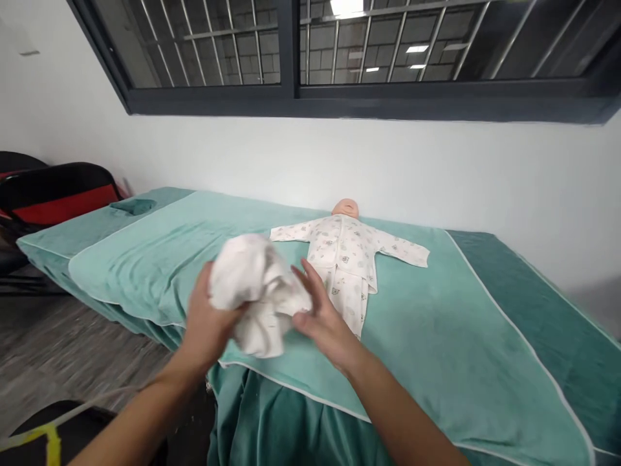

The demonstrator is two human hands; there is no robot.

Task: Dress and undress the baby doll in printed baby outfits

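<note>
A crumpled white cloth is bunched up in the air over the near edge of the bed. My left hand grips it from the left, fingers partly hidden behind the folds. On its right side, my right hand has thumb and fingers apart, with a corner of the cloth between them; blur hides how firmly they touch. Beyond my hands a doll lies on its back, its sleeves spread to both sides. It wears a white printed top and matching trousers, whose lower part is partly behind my right hand.
A light green blanket with pale edging covers the bed over a darker green cover. A white wall with a barred window rises behind. Black and red folding chairs stand at left. Yellow tape shows at lower left.
</note>
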